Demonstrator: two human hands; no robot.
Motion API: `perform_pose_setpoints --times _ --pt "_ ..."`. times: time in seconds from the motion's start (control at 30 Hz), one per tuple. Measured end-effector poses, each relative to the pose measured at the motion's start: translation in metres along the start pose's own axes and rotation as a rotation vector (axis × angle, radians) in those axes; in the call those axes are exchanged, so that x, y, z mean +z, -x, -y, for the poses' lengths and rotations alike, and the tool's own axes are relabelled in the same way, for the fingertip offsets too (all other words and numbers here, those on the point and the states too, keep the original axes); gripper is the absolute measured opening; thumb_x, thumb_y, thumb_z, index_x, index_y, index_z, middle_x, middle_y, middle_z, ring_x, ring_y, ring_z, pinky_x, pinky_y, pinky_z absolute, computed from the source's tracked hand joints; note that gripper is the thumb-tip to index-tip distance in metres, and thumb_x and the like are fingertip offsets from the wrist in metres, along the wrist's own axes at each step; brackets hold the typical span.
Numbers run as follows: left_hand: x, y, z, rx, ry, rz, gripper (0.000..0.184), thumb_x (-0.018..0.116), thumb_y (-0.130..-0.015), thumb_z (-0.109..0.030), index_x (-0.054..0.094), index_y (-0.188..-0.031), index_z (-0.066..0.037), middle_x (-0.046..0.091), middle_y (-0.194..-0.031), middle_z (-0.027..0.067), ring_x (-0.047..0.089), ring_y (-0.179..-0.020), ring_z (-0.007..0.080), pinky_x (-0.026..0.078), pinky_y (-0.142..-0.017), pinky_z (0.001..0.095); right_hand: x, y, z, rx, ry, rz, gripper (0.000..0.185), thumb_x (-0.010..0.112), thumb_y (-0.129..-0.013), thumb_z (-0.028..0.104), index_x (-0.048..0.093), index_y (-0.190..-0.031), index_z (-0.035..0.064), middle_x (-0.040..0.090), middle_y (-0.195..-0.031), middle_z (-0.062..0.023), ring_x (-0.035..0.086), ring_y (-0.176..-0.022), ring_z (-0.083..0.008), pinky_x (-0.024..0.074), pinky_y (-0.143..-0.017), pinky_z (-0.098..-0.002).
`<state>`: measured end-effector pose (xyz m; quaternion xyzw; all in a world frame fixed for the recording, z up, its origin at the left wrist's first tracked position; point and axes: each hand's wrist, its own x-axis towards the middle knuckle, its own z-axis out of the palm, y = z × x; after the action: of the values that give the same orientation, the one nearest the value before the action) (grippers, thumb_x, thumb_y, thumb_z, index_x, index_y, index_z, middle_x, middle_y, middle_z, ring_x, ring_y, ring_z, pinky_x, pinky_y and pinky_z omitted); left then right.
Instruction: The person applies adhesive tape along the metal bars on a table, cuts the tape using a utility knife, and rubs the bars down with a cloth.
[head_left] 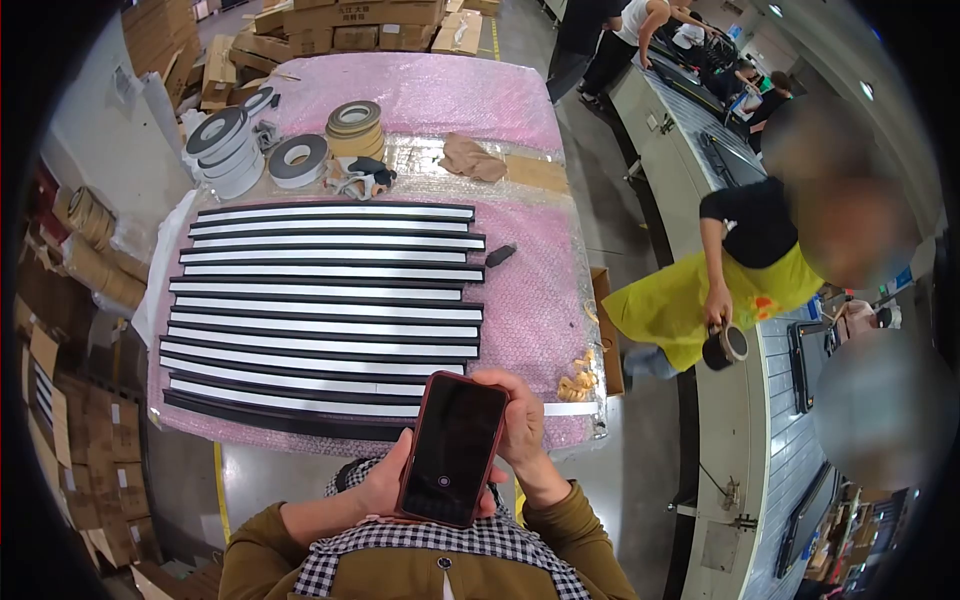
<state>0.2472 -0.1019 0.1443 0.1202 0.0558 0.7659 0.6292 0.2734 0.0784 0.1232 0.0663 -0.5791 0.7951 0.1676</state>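
Observation:
A smartphone (452, 445) in a reddish case, its screen nearly black with one small round icon, is held upright in front of my chest. My left hand (383, 482) grips its lower left edge, while my right hand (522, 418) wraps round its right side. Some fingers are hidden behind the phone. Just beyond it, several black strips (330, 310) with white faces lie side by side on the pink bubble wrap (535, 290) covering the table. A small black piece (501, 256) rests by their right ends.
Tape rolls (297, 160) and crumpled cloth (362, 178) stand at the table's back left; brown paper (472, 158) lies nearby. Yellow twisted scraps (577, 382) are at the right edge. A person in a yellow apron (690, 300) walks between table and conveyor (735, 460), carrying a roll.

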Motion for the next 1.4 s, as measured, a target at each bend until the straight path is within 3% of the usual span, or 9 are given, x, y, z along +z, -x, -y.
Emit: perform_pose_setpoints --times 0.17,0.3,0.43,0.57,0.7,0.77,0.9,0.97,1.4 --pt "0.008 -0.001 -0.004 -0.006 -0.037 -0.025 0.084 0.024 -0.09 -0.069 0.016 -0.149 -0.009 0.036 -0.14 0.0269 0.054 -0.114 0.0347 0.042 -0.098 0.0456 0.0 -0.004 0.002 -0.059 0.036 0.023 0.057 0.041 -0.098 0.045 0.052 -0.121 -0.0054 0.058 -0.11 -0.0093 0.056 -0.099 -0.0145 0.0438 -0.085 -0.0263" --pt "0.015 -0.002 -0.011 -0.056 -0.021 -0.229 0.086 0.023 -0.089 -0.071 0.02 -0.148 -0.008 0.04 -0.138 0.0262 0.054 -0.113 0.0347 0.042 -0.098 0.0446 -0.003 -0.001 0.0 0.037 0.072 0.073 0.045 0.039 -0.101 0.033 0.052 -0.122 -0.0041 0.058 -0.11 -0.0104 0.056 -0.099 -0.0164 0.0436 -0.085 -0.0269" --pt "-0.002 -0.001 -0.02 0.084 -0.105 -0.197 0.088 0.021 -0.088 -0.072 0.024 -0.146 -0.005 0.048 -0.131 0.0243 0.056 -0.11 0.0345 0.046 -0.094 0.0431 0.003 -0.015 -0.008 -0.1 0.2 0.242 0.036 0.038 -0.1 0.021 0.053 -0.122 -0.0022 0.058 -0.109 -0.0116 0.056 -0.099 -0.0183 0.0434 -0.086 -0.0281" --pt "-0.009 0.018 -0.04 0.142 -0.172 -0.308 0.079 0.021 -0.091 -0.068 0.029 -0.144 -0.011 0.054 -0.121 0.0213 0.06 -0.1 0.0319 0.05 -0.085 0.0412 0.011 -0.014 -0.003 -0.01 0.25 0.146 0.032 0.04 -0.098 0.014 0.055 -0.121 -0.001 0.058 -0.108 -0.0119 0.056 -0.099 -0.0193 0.0432 -0.086 -0.0293" --pt "-0.033 0.078 -0.065 0.408 -0.503 -0.784 0.061 0.028 -0.094 -0.063 0.029 -0.143 -0.028 0.059 -0.103 0.0145 0.062 -0.078 0.0252 0.054 -0.068 0.04 -0.009 0.005 -0.018 0.021 0.298 0.095 0.035 0.039 -0.1 0.023 0.058 -0.117 -0.0009 0.059 -0.113 -0.0116 0.056 -0.099 -0.019 0.0445 -0.084 -0.0308" --pt "-0.071 0.142 -0.072 0.165 -0.558 -1.019 0.053 0.032 -0.096 -0.058 0.031 -0.141 -0.031 0.061 -0.095 0.0129 0.061 -0.071 0.0255 0.054 -0.063 0.0394 -0.017 0.012 -0.022 0.047 0.307 0.088 0.033 0.039 -0.099 0.02 0.058 -0.117 -0.0006 0.059 -0.112 -0.0112 0.056 -0.099 -0.0186 0.0447 -0.084 -0.0303" --pt "-0.155 0.289 -0.007 -0.268 -0.515 -1.384 0.058 0.047 -0.094 -0.051 0.032 -0.142 -0.022 0.061 -0.093 0.0104 0.062 -0.066 0.0221 0.055 -0.06 0.0376 -0.02 0.025 -0.032 0.115 0.3 0.079 0.026 0.043 -0.097 0.013 0.059 -0.114 0.0004 0.059 -0.107 -0.0094 0.056 -0.096 -0.0173 0.045 -0.083 -0.0286" --pt "-0.164 0.331 0.038 -0.223 -1.452 -1.111 0.057 0.048 -0.093 -0.051 0.041 -0.133 -0.011 0.062 -0.096 0.0131 0.061 -0.062 0.0239 0.054 -0.059 0.0385 -0.017 0.026 -0.037 0.123 0.28 0.069 0.022 0.047 -0.095 0.01 0.06 -0.111 0.001 0.06 -0.102 -0.0072 0.056 -0.091 -0.016 0.0447 -0.081 -0.027" --pt "-0.142 0.268 -0.033 -0.003 -0.605 -1.228 0.058 0.045 -0.092 -0.055 0.048 -0.123 -0.005 0.063 -0.098 0.0151 0.062 -0.064 0.0251 0.054 -0.062 0.0392 0.008 0.037 -0.057 0.262 0.228 0.078 0.017 0.055 -0.094 0.015 0.062 -0.1 0.0007 0.06 -0.089 -0.0033 0.052 -0.076 -0.0083 0.0426 -0.066 -0.0224"
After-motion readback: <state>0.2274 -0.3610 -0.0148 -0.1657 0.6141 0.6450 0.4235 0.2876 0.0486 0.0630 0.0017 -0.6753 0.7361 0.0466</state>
